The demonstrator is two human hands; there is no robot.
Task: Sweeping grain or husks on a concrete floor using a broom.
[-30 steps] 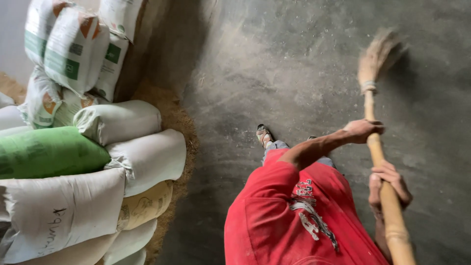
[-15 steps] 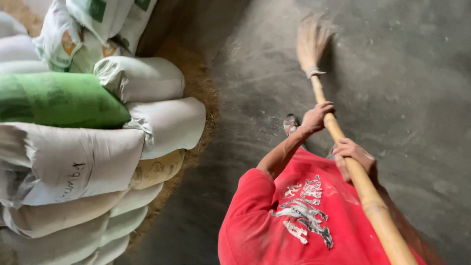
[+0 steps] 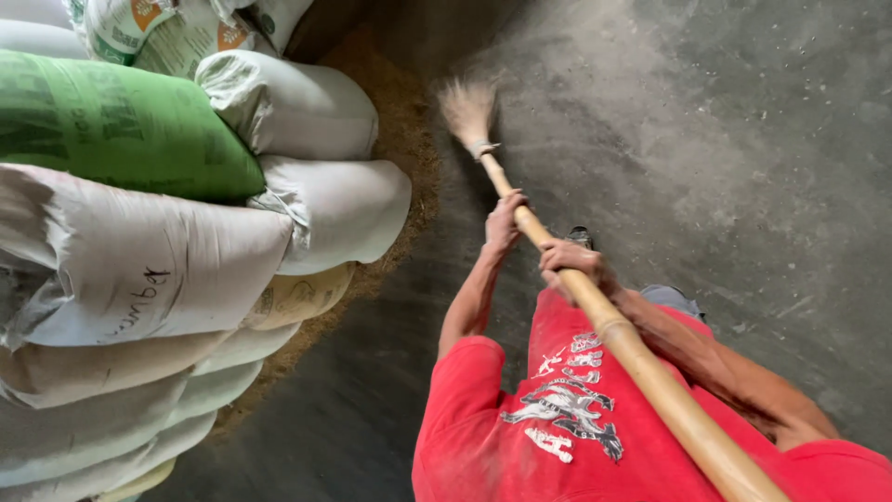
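a: broom [image 3: 595, 307] — which way does it point?

b: bristle end up and away from the person, toward the far part of the concrete floor [image 3: 743, 139]. its long axis runs on a slant, from the lower right near the person's red shirt [image 3: 520, 437] up to the left, where the pale bristles [image 3: 467, 107] meet the floor just beside the strip of brown husk [image 3: 400, 139] along the foot of the sacks.

a: hands?

b: left hand [image 3: 504, 221] is higher on the bamboo handle, fingers wrapped fully round it. right hand [image 3: 574, 262] sits just below, near the left one, also closed tight around the handle. both arms reach forward from the shirt.

a: what lies around it?

b: a stack of filled sacks fills the left side: a green sack [image 3: 121, 125] near the top, white sacks [image 3: 307, 158] bulging toward the broom, printed bags [image 3: 167, 28] leaning above them. loose husk spreads along the base of the stack, between the sacks and the bristles.

a: anything in the way?

b: the rounded ends of the white sacks overhang the husk, close to the left of the bristles. a dark shoe [image 3: 578, 236] shows just behind the right hand. the floor to the right is grey and scuffed. bristles are blurred, so i cannot tell their exact spread.
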